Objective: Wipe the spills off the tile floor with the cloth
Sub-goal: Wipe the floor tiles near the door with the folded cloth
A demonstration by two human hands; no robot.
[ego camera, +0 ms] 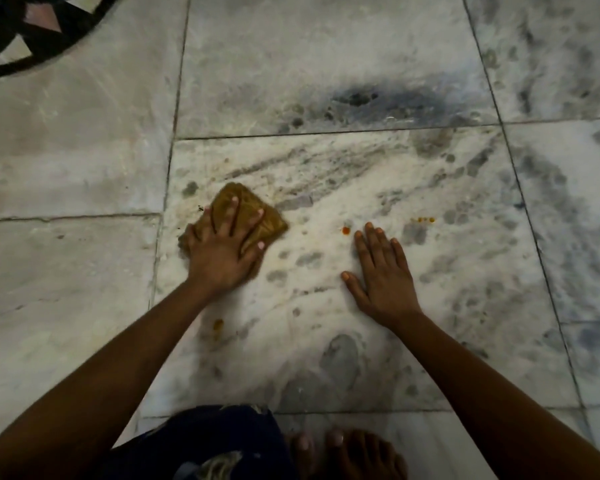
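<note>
Bare toes (347,452) and dark patterned garment (208,445) at lower edge. Folded brown cloth (253,216) flat on marble tile floor (326,341), pressed under left hand (222,247) with fingers spread straight. Orange spills (346,230) just beside right hand (381,275), laid flat, fingers straight, holding nothing. Smaller orange drops (423,220) farther right; another smear (218,324) near left forearm. Black-patterned rug (32,36) at upper left.

Bare forearms (125,358), dark patterned garment (208,441), bare feet (354,452)
</note>
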